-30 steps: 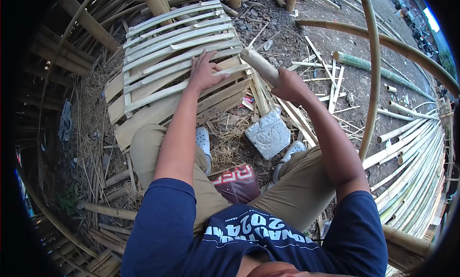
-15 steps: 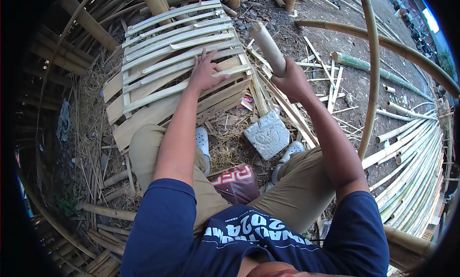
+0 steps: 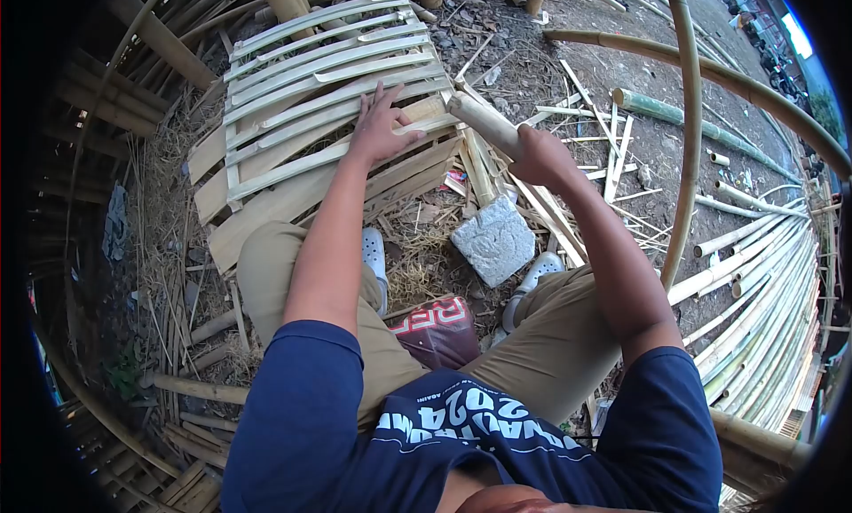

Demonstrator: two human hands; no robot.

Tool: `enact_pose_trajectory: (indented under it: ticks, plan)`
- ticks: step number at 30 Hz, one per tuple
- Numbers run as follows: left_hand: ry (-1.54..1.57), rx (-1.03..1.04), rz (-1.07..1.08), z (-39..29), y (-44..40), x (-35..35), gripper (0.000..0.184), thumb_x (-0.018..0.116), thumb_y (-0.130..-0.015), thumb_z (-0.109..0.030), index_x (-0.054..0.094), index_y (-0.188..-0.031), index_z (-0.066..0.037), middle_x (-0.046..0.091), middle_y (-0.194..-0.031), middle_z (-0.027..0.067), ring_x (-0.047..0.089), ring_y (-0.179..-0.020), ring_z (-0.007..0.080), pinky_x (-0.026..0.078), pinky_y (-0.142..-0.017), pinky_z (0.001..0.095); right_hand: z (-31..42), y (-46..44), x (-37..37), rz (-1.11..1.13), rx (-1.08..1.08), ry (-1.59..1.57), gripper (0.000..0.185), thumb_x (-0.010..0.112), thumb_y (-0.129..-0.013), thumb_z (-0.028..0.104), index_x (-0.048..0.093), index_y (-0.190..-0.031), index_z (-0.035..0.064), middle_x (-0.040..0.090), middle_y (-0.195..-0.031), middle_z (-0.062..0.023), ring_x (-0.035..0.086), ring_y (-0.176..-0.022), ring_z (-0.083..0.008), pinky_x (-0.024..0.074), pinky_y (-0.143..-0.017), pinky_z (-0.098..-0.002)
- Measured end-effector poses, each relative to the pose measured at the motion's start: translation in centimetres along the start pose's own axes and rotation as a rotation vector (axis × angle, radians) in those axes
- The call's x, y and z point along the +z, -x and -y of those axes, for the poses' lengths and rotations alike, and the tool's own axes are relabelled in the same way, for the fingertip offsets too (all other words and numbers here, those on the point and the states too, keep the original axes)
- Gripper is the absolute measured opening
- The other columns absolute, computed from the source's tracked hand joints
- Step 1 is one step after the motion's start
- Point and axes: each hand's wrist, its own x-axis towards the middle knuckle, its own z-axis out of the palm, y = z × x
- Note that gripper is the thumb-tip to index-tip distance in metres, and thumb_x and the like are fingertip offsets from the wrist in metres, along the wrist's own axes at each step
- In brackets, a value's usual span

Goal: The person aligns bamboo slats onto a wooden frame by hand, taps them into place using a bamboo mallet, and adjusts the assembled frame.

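My left hand (image 3: pixel 382 133) lies on a panel of pale bamboo slats (image 3: pixel 333 75), its fingers spread across the nearer slats. In my right hand (image 3: pixel 541 156) is a short, thick wooden mallet (image 3: pixel 485 122), gripped at its near end. The mallet's far end is at the panel's right edge, near the end of a slat; whether it touches cannot be told. Beneath the panel are wider flat boards (image 3: pixel 266 224). A rough grey stone block (image 3: pixel 494 240) sits on the ground between my feet, below the mallet.
Split bamboo strips (image 3: pixel 619 158) litter the ground to the right. Beyond them lies a green bamboo pole (image 3: pixel 683 122) and a large stack of poles (image 3: pixel 763 309). A curved upright pole (image 3: pixel 688 140) stands right of my arm. A maroon printed cloth (image 3: pixel 437 334) is between my legs.
My right hand has swung the mallet down and left, from a raised tilt to the panel's right edge. My left hand stays in place on the slats.
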Motion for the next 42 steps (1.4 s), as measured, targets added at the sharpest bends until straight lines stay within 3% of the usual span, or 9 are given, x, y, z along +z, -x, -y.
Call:
enact_pose_trajectory:
  ticks: [4,7,15,18,23,36,37,38,42]
  plan:
    - [0.008,-0.006,-0.003,0.0,0.2,0.2,0.034,0.09,-0.08,-0.045,0.077,-0.087,-0.015,0.037,-0.172,0.007,0.012,-0.166,0.0339,0.0,-0.135,0.0567,1.1,0.6,-0.9,-0.183,0.093,-0.378,0.041,0.074,-0.079,0.018,0.065,-0.115,-0.0003,0.074,-0.1,-0.025,0.074,-0.097,-0.0424,0.0593,-0.088,-0.0512]
    - [-0.003,0.016,-0.012,0.2,-0.3,-0.1,0.035,0.09,-0.08,-0.046,0.077,-0.087,-0.015,0.038,-0.172,0.0073,0.013,-0.166,0.034,0.0,-0.134,0.0572,0.6,0.3,-0.1,0.067,0.004,0.026,0.045,0.075,-0.077,0.019,0.064,-0.115,-0.0024,0.075,-0.107,-0.0268,0.074,-0.101,-0.0441,0.0596,-0.091,-0.0509]
    - [0.0,0.015,0.0,0.3,0.2,0.3,0.035,0.089,-0.081,-0.047,0.076,-0.086,-0.014,0.038,-0.172,0.0068,0.014,-0.166,0.0325,0.001,-0.134,0.0578,0.1,0.4,0.5,0.036,0.005,-0.046,0.045,0.078,-0.076,0.019,0.063,-0.112,-0.0033,0.074,-0.1,-0.028,0.074,-0.098,-0.0438,0.0581,-0.091,-0.0504]
    - [0.001,0.018,-0.001,0.2,0.0,0.3,0.035,0.089,-0.081,-0.046,0.076,-0.086,-0.014,0.038,-0.172,0.0066,0.014,-0.166,0.0322,0.001,-0.134,0.0577,0.7,0.7,-0.7,-0.196,0.027,-0.199,0.043,0.076,-0.076,0.018,0.064,-0.113,-0.001,0.075,-0.1,-0.0265,0.074,-0.098,-0.0426,0.0586,-0.091,-0.0503]
    - [0.032,0.028,0.014,0.4,0.2,0.5,0.034,0.089,-0.082,-0.044,0.074,-0.088,-0.014,0.039,-0.172,0.0062,0.015,-0.166,0.0318,0.001,-0.134,0.0579,0.0,0.2,1.5,0.035,0.061,-0.017,0.042,0.074,-0.076,0.016,0.064,-0.114,-0.0002,0.074,-0.107,-0.0258,0.074,-0.102,-0.043,0.0586,-0.093,-0.0511]
    - [0.042,0.041,-0.018,0.5,0.1,0.4,0.033,0.089,-0.083,-0.044,0.073,-0.086,-0.014,0.042,-0.17,0.0054,0.017,-0.166,0.0305,0.001,-0.134,0.0576,1.8,1.0,-0.5,-0.201,0.082,-0.227,0.041,0.074,-0.077,0.016,0.066,-0.113,-0.0008,0.076,-0.105,-0.0256,0.075,-0.1,-0.0425,0.0592,-0.089,-0.0507]
    - [0.041,0.05,-0.022,0.6,0.3,0.6,0.033,0.089,-0.083,-0.043,0.073,-0.086,-0.014,0.043,-0.169,0.0056,0.017,-0.165,0.0308,0.001,-0.134,0.0579,2.0,1.3,-0.4,-0.203,0.112,-0.248,0.041,0.074,-0.076,0.015,0.066,-0.113,-0.0005,0.076,-0.105,-0.0252,0.075,-0.1,-0.042,0.0593,-0.089,-0.0505]
    - [0.053,0.065,-0.027,0.6,0.4,0.7,0.034,0.089,-0.083,-0.044,0.073,-0.086,-0.014,0.046,-0.167,0.0056,0.018,-0.165,0.0315,0.001,-0.134,0.0584,0.5,1.0,0.5,0.081,-0.027,0.041,0.041,0.074,-0.076,0.014,0.067,-0.113,-0.0013,0.076,-0.106,-0.0251,0.075,-0.101,-0.0418,0.0592,-0.09,-0.0505]
    - [0.075,0.049,-0.014,0.4,0.4,0.6,0.033,0.09,-0.082,-0.041,0.072,-0.085,-0.013,0.048,-0.166,0.0049,0.018,-0.165,0.0318,0.001,-0.134,0.059,1.9,1.7,1.6,-0.042,0.103,-0.178,0.044,0.075,-0.076,0.015,0.066,-0.116,-0.0016,0.076,-0.109,-0.0259,0.075,-0.104,-0.0411,0.0601,-0.091,-0.0493]
